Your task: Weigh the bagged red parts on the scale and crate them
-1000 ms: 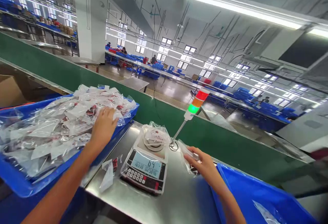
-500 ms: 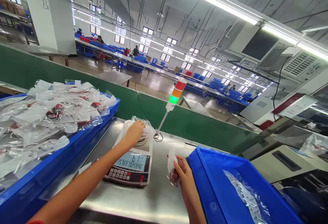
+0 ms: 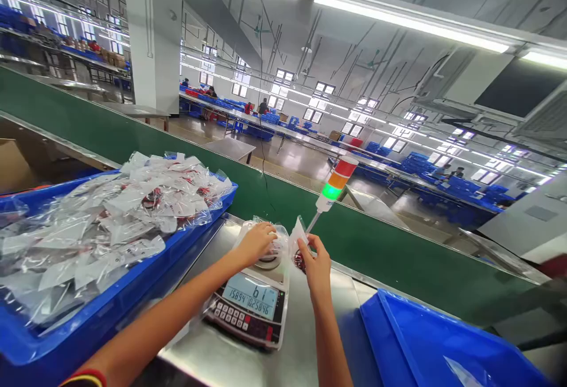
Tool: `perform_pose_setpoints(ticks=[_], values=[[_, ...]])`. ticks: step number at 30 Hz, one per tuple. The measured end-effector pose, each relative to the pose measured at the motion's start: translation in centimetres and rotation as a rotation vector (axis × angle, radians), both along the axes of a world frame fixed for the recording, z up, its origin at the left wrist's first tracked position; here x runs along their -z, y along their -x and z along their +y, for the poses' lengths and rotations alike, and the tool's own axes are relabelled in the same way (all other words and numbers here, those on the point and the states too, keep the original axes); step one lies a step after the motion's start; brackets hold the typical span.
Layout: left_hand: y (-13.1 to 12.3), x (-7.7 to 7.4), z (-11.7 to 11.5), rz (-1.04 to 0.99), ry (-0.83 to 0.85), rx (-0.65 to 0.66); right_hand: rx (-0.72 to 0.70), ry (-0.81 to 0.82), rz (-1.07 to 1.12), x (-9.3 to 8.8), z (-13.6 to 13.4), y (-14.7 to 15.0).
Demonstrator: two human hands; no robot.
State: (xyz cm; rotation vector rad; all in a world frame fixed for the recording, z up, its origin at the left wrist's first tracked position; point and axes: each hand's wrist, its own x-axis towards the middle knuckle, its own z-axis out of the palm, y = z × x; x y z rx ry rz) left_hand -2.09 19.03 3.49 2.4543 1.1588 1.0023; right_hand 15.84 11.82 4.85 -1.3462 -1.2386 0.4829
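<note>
Weighing step: our left hand (image 3: pixel 257 243) rested on the scale's (image 3: pixel 250 304) packets (image 3: pixel 278 247), grip unclear; our right fingers (image 3: pixel 306 249) clamped a packet (image 3: pixel 296 235) at 3 o'clock.

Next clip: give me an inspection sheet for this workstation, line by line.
Surface: steel table, shiny.
Job's things: scale wrapped in plastic, reading 61; bagged pile on its pan; small packet.
Clutter: left blue bin heaped with clear packets; right blue bin holds a lone packet.
Hands: left hand rests on the bagged pile; right hand fingers pinch the small packet.
Cables: thin dark cable hanging behind the belt.
Surroundings: green belt; signal tower lit green; people at far tables.
</note>
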Motion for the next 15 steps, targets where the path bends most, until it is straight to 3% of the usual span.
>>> perform_pose_setpoints(ticks=[3,5,7,12,15], values=[[-0.9,-0.3,0.7,-0.060,0.021,-0.071,0.070,-0.009,-0.113,0.2,0.3,-1.0],[0.1,-1.1,0.6,-0.158,0.024,-0.184,0.127,-0.039,-0.258,0.0,1.3,-1.1],[2.6,-2.3,0.1,-0.262,0.023,-0.302,0.121,-0.025,-0.443,-0.3,2.7,-0.2],[11.2,-5.2,-2.4,-0.388,-0.039,-0.599,-0.172,0.239,-0.832,0.4,5.1,3.4],[15.4,-7.2,-2.7,-0.367,-0.105,-0.785,-0.196,0.162,-0.868,1.7,4.7,3.4]])
